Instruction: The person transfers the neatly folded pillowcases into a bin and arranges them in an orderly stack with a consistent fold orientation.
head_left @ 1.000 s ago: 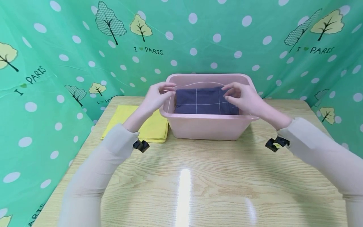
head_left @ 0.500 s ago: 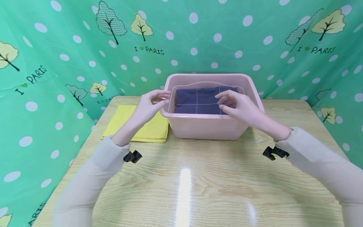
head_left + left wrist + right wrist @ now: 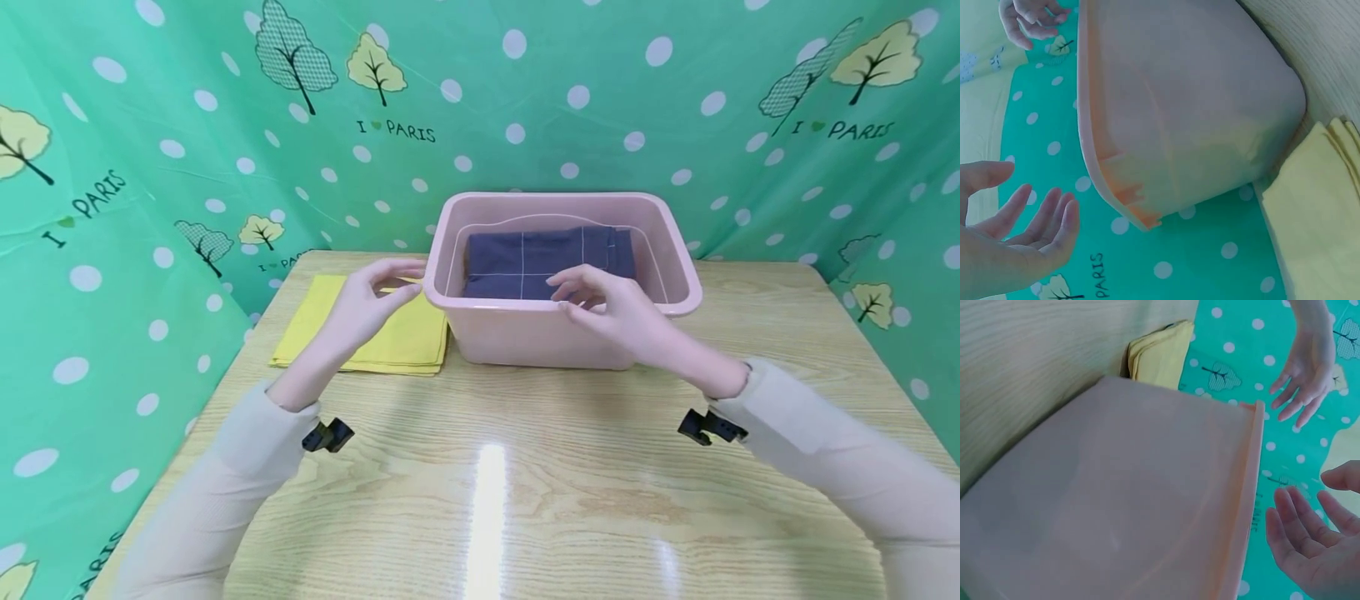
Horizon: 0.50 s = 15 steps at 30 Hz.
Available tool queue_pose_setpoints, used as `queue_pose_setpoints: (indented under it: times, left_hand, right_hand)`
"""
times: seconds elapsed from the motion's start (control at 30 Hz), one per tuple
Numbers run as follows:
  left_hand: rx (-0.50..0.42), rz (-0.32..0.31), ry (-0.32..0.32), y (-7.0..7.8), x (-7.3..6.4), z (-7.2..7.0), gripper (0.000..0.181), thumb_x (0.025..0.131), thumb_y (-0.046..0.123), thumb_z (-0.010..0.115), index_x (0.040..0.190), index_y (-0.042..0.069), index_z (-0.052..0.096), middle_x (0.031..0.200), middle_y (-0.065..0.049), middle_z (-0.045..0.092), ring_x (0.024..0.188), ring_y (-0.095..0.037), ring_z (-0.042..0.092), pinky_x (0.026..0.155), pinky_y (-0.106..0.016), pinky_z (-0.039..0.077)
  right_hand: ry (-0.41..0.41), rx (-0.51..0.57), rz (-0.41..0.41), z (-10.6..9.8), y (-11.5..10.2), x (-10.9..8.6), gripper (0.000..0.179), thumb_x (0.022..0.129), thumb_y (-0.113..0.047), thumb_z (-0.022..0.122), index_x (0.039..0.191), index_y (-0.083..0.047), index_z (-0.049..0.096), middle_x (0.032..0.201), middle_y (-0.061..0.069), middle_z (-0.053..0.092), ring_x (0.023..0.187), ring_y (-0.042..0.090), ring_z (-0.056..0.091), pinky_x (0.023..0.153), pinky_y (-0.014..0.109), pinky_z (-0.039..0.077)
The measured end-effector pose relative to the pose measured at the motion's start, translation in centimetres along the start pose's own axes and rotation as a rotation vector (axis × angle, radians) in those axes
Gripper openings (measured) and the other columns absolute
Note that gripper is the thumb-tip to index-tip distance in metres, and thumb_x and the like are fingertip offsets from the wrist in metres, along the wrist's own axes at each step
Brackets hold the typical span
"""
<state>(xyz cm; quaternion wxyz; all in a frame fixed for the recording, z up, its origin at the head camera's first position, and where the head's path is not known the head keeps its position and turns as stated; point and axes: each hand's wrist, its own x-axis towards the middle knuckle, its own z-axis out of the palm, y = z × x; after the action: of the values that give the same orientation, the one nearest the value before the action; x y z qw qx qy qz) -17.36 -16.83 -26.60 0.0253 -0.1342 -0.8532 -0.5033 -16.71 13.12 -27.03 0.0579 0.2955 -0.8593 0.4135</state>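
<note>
A pink plastic tub (image 3: 540, 337) stands at the back of the table. Inside it lies a folded dark blue cloth (image 3: 551, 254) with thin white lines. My left hand (image 3: 367, 304) hovers over a folded yellow cloth (image 3: 405, 333), just left of the tub's rim, its fingers loosely bent and nothing between them. In front of the tub's near rim, the right hand (image 3: 611, 308) hangs in the air with relaxed fingers and holds nothing. Both wrist views show a gap between each hand and the tub.
The wooden table (image 3: 555, 483) runs up to a green dotted curtain (image 3: 525, 108) printed with trees, which hangs behind and at both sides. The yellow cloth lies left of the tub, close against its wall.
Both hands have drawn back from above the tub toward the person. The left also moved leftward over the yellow cloth; the right shifted left across the near rim. Tub and cloths stay put.
</note>
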Motion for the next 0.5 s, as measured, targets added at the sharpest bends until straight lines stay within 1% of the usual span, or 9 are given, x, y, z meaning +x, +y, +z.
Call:
queue_pose_setpoints:
  times: [0.2,0.37,0.5]
  left_hand:
    - [0.014,-0.048,0.005,-0.8,-0.7,-0.6,0.036,0.088,0.017,0.055,0.121,0.005,0.052,0.115,-0.014,0.055,0.105,-0.024,0.051,0.09,-0.038,0.04]
    - [0.006,-0.074,0.019,-1.4,-1.2,-1.0,0.037,0.088,0.018,0.055,0.121,0.004,0.051,0.116,-0.015,0.055,0.105,-0.023,0.051,0.091,-0.037,0.039]
    - [0.022,-0.095,0.019,-2.0,-1.5,-1.2,0.038,0.088,0.019,0.054,0.122,0.004,0.051,0.116,-0.016,0.055,0.105,-0.025,0.051,0.09,-0.039,0.039]
  right_hand:
    - [-0.015,0.044,-0.021,1.3,-0.2,-0.2,0.026,0.083,0.002,0.054,0.108,-0.002,0.057,0.094,0.009,0.063,0.082,0.016,0.058,0.074,0.029,0.048]
    - [-0.074,0.102,-0.009,2.8,-0.2,-0.2,0.025,0.084,0.001,0.054,0.108,-0.003,0.057,0.095,0.01,0.062,0.082,0.017,0.057,0.075,0.031,0.047]
    - [-0.102,0.135,-0.004,4.2,-0.2,-0.1,0.025,0.083,0.002,0.053,0.107,0.0,0.056,0.095,0.012,0.062,0.082,0.019,0.057,0.075,0.032,0.047]
